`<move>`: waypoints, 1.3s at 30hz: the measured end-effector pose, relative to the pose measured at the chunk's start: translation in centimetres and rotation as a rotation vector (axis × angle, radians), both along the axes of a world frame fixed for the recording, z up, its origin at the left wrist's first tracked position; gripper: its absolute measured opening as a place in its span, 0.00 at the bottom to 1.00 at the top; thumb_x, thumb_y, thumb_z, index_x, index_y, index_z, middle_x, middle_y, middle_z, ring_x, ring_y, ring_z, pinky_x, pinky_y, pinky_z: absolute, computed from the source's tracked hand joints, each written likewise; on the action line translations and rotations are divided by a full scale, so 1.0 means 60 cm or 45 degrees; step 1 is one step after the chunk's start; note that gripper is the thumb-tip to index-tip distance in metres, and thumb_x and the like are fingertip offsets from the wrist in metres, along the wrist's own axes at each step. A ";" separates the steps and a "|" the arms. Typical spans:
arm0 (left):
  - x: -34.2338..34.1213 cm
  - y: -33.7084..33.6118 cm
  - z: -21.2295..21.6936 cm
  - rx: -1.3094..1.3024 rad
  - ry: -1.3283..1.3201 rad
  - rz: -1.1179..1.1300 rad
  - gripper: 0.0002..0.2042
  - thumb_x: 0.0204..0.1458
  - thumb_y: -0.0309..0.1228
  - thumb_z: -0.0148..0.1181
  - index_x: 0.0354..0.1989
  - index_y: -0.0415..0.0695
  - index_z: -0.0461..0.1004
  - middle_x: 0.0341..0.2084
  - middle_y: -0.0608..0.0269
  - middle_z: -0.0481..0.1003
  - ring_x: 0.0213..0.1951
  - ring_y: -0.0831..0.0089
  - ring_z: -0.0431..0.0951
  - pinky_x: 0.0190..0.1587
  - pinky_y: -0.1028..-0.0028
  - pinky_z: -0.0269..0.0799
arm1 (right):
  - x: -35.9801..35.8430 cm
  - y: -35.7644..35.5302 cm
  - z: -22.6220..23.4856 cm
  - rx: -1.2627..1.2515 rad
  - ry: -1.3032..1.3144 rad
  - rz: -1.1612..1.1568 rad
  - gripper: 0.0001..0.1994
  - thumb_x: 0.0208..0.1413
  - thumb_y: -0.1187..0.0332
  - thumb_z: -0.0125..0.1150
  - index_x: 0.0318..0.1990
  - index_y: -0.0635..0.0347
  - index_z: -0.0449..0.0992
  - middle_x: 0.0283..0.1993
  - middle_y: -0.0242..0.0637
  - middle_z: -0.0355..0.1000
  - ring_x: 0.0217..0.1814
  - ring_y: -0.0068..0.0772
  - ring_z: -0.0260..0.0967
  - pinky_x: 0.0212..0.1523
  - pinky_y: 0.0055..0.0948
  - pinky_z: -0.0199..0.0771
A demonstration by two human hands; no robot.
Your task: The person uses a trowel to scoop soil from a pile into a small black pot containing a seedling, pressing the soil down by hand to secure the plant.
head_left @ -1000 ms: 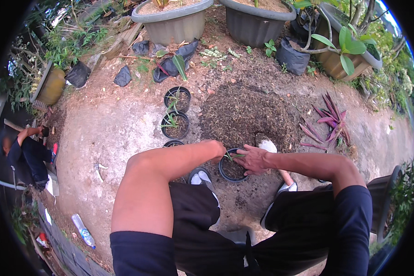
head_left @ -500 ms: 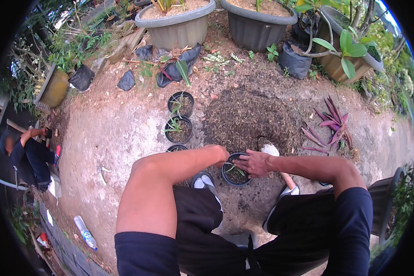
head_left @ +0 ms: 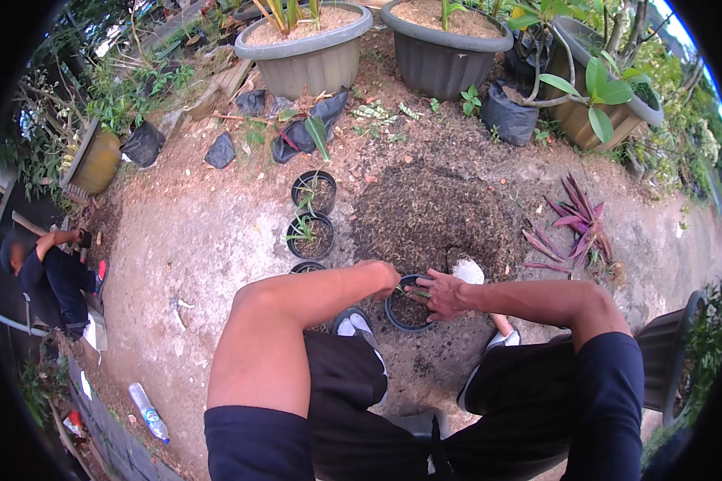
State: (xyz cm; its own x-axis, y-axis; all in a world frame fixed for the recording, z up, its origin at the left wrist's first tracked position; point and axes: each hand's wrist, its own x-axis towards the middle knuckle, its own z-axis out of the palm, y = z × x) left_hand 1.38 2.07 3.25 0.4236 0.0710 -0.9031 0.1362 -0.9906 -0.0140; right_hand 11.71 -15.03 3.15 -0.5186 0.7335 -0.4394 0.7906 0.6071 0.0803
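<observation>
Between my feet stands a small black pot holding dark soil and a young plant with narrow green leaves. My left hand is curled at the pot's left rim; its fingertips and whatever they pinch are hidden. Over the right side of the pot, my right hand reaches in with its fingers spread, touching the soil or leaves. Just beyond that hand rests a tool with a whitish rounded blade, its light brown handle partly behind my right forearm.
Potted seedlings line up to the left of a dark soil heap. Purple-leaved plants lie at the right. Large planters stand at the back. A plastic bottle lies lower left, and another person sits far left.
My right hand has shifted slightly over the pot, and the leaves now lean toward its fingers. My left hand stays at the rim, and the view has tilted a little.
</observation>
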 end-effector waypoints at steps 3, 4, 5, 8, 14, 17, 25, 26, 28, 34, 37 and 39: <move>-0.009 0.013 -0.002 -0.017 -0.052 -0.010 0.21 0.47 0.35 0.69 0.51 0.48 0.79 0.50 0.58 0.78 0.53 0.56 0.78 0.50 0.50 0.76 | -0.011 0.008 0.011 -0.101 -0.056 -0.020 0.32 0.66 0.43 0.39 0.64 0.59 0.68 0.78 0.41 0.45 0.76 0.40 0.45 0.66 0.47 0.51; -0.011 0.014 0.004 -0.025 -0.073 -0.029 0.21 0.47 0.35 0.68 0.51 0.47 0.78 0.50 0.56 0.78 0.53 0.56 0.78 0.51 0.55 0.77 | -0.013 0.005 0.014 -0.120 -0.060 -0.036 0.33 0.66 0.43 0.39 0.66 0.59 0.65 0.78 0.42 0.45 0.76 0.41 0.45 0.66 0.48 0.51; -0.010 0.013 -0.006 -0.019 -0.071 -0.025 0.21 0.47 0.35 0.69 0.52 0.48 0.79 0.50 0.58 0.78 0.53 0.56 0.78 0.50 0.51 0.76 | -0.014 0.001 0.018 -0.140 -0.065 -0.053 0.33 0.66 0.43 0.38 0.68 0.60 0.62 0.77 0.43 0.45 0.77 0.42 0.44 0.66 0.48 0.51; -0.017 0.024 -0.021 0.015 -0.061 0.004 0.22 0.46 0.34 0.71 0.52 0.50 0.79 0.52 0.62 0.77 0.52 0.55 0.78 0.46 0.44 0.76 | -0.021 -0.008 0.039 -0.089 -0.012 -0.094 0.36 0.66 0.44 0.38 0.71 0.66 0.54 0.77 0.48 0.46 0.78 0.46 0.42 0.68 0.49 0.50; -0.018 0.026 -0.050 -0.034 -0.056 -0.095 0.22 0.43 0.34 0.72 0.51 0.49 0.79 0.51 0.63 0.78 0.52 0.55 0.78 0.44 0.44 0.77 | -0.030 -0.037 0.022 -0.179 0.026 -0.098 0.42 0.64 0.42 0.40 0.69 0.77 0.48 0.76 0.55 0.43 0.79 0.51 0.41 0.72 0.49 0.46; -0.004 0.014 -0.042 0.005 -0.034 -0.115 0.22 0.43 0.33 0.71 0.51 0.49 0.79 0.51 0.64 0.78 0.52 0.57 0.79 0.44 0.45 0.79 | -0.032 -0.039 0.023 -0.242 0.000 -0.110 0.44 0.64 0.40 0.39 0.70 0.78 0.46 0.77 0.57 0.41 0.79 0.51 0.39 0.74 0.50 0.40; -0.001 0.012 -0.020 -0.074 -0.083 -0.104 0.21 0.45 0.36 0.69 0.50 0.45 0.78 0.47 0.51 0.79 0.52 0.55 0.78 0.51 0.58 0.77 | -0.029 -0.033 -0.003 -0.311 -0.032 -0.119 0.46 0.63 0.39 0.39 0.70 0.79 0.43 0.77 0.59 0.37 0.80 0.52 0.36 0.75 0.50 0.38; 0.000 0.011 -0.024 -0.089 -0.093 -0.114 0.21 0.45 0.36 0.68 0.49 0.45 0.78 0.47 0.51 0.79 0.51 0.55 0.79 0.51 0.58 0.77 | -0.028 -0.035 -0.004 -0.310 -0.048 -0.119 0.46 0.63 0.39 0.39 0.70 0.79 0.43 0.77 0.59 0.37 0.80 0.52 0.35 0.75 0.50 0.38; -0.004 0.019 -0.038 -0.019 -0.040 -0.064 0.22 0.45 0.35 0.70 0.51 0.47 0.79 0.49 0.58 0.78 0.53 0.57 0.78 0.49 0.51 0.77 | -0.031 -0.027 -0.002 -0.313 -0.006 -0.139 0.46 0.63 0.40 0.40 0.70 0.79 0.44 0.77 0.59 0.39 0.80 0.53 0.37 0.75 0.50 0.39; -0.019 0.043 -0.044 -0.021 -0.004 -0.063 0.22 0.46 0.35 0.70 0.52 0.48 0.79 0.51 0.60 0.78 0.53 0.57 0.78 0.50 0.53 0.77 | -0.042 -0.027 0.025 -0.288 -0.042 -0.121 0.44 0.62 0.41 0.43 0.69 0.79 0.49 0.75 0.60 0.44 0.79 0.54 0.40 0.74 0.51 0.41; -0.026 0.035 -0.037 -0.007 -0.034 -0.100 0.22 0.46 0.36 0.70 0.52 0.49 0.78 0.52 0.60 0.77 0.54 0.58 0.78 0.51 0.54 0.77 | -0.044 -0.033 0.016 -0.315 -0.034 -0.153 0.44 0.63 0.41 0.43 0.69 0.79 0.48 0.75 0.61 0.43 0.79 0.54 0.40 0.74 0.52 0.39; -0.026 0.028 -0.029 -0.003 -0.039 -0.116 0.22 0.46 0.36 0.70 0.53 0.49 0.77 0.52 0.61 0.77 0.54 0.58 0.77 0.51 0.53 0.77 | -0.042 -0.037 0.012 -0.348 -0.045 -0.163 0.45 0.63 0.41 0.42 0.69 0.80 0.46 0.76 0.61 0.40 0.79 0.54 0.38 0.74 0.51 0.38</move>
